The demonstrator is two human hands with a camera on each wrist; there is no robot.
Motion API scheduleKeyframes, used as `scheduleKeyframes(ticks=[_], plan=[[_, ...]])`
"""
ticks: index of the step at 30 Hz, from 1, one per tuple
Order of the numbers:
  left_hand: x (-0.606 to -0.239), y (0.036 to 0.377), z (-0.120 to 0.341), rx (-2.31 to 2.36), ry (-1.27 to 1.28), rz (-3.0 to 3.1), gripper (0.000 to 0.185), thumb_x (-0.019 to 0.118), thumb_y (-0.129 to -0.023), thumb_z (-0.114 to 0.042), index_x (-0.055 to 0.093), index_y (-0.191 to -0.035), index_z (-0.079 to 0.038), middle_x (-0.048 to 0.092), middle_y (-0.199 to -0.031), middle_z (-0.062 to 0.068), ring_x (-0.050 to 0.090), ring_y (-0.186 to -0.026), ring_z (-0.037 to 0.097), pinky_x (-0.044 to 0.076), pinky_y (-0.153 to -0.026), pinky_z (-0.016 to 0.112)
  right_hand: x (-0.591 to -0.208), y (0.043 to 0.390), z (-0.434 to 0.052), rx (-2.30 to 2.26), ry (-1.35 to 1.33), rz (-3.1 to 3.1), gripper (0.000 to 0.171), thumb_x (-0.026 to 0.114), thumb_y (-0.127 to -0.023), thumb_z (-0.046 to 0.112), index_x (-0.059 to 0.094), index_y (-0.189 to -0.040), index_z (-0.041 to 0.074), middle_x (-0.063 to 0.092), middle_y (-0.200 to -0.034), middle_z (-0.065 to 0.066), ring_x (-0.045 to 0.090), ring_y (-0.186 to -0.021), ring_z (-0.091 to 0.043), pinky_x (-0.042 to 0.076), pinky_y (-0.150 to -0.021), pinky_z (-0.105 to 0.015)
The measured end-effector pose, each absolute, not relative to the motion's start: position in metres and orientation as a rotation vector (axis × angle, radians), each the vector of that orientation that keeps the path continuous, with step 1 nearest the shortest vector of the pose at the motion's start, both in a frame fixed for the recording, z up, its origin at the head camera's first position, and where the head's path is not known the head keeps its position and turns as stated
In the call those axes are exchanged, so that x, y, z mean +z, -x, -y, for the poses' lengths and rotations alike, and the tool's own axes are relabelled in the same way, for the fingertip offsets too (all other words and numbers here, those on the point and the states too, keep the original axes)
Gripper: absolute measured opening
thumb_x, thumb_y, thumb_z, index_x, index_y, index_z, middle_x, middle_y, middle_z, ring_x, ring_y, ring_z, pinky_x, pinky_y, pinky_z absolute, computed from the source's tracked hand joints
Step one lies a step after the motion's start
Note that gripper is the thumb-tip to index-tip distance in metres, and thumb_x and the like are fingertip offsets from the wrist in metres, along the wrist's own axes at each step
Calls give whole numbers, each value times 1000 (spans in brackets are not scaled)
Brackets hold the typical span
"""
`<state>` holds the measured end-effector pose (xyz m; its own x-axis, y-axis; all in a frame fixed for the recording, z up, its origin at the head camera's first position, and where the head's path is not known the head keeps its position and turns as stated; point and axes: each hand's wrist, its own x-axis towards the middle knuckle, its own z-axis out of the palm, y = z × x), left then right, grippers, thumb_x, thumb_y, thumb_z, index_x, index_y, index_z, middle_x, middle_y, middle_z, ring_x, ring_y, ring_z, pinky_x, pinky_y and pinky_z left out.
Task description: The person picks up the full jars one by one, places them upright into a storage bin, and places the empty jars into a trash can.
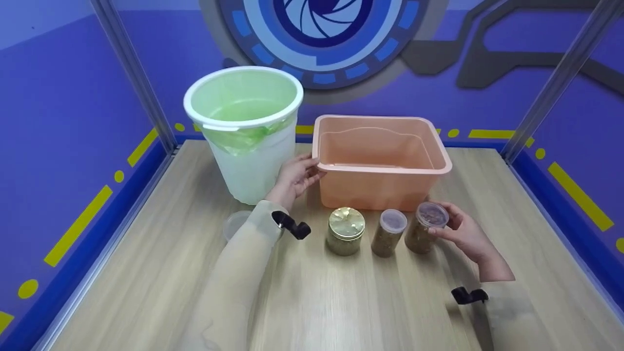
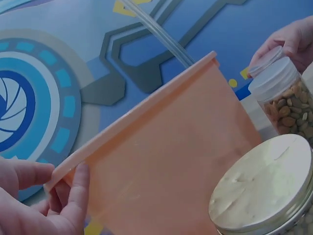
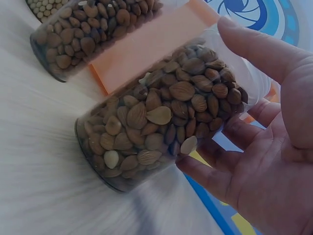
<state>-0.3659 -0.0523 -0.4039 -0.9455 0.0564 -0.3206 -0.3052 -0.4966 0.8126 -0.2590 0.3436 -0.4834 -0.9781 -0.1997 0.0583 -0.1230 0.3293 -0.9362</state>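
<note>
Upper left of the head view: white bin [image 1: 243, 131] with green liner, upright, nothing visible inside it. Low beside it, a clear lid or dish [image 1: 235, 223], half hidden by the sleeve — cannot tell which.

Centre: left hand [image 1: 296, 176] grips the near-left corner of the pink tub [image 1: 380, 168], thumb on the rim, fingers curled under the lip, as the left wrist view confirms. What shows of the tub's inside is bare.

Lower centre, three jars stand in a row before the tub: gold-lidded jar [image 1: 345, 231], middle jar [image 1: 388, 233], almond jar [image 1: 425, 227]. All lids on.

Right: right hand [image 1: 463, 233] cups the almond jar, fingers curled round its side, thumb near the lid; jar on the table, apparently tilted.

Judgement: early — nothing moved or opened yet.

Gold-lidded jar's contents unclear.
</note>
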Motion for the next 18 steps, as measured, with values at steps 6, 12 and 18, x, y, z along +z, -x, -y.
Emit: scheduleKeyframes(ticks=[6,12,18], plan=[[-410,370,51,2563,334,-1451,51,60,-98,5,51,-148,1,61,-138,25,67,-94,21,67,-78,28,-480,258,-342,-1676,275,-2577,72,78,-92,18,41,-152,4,56,-141,-6,56,-116,8,52,-95,-9],[-413,370,49,2590,318,-1435,52,61,-97,5,51,-148,1,63,-129,23,65,-93,21,66,-74,25,-471,256,-345,-1717,323,-2638,67,78,-91,13,46,-149,2,60,-132,11,57,-115,6,53,-91,-10],[-414,369,48,2595,323,-1444,50,62,-97,5,53,-146,1,65,-125,23,65,-95,22,66,-75,25,-417,253,-336,-2031,489,-2550,59,73,-87,-10,55,-143,-1,67,-121,13,64,-105,-1,57,-84,-12]])
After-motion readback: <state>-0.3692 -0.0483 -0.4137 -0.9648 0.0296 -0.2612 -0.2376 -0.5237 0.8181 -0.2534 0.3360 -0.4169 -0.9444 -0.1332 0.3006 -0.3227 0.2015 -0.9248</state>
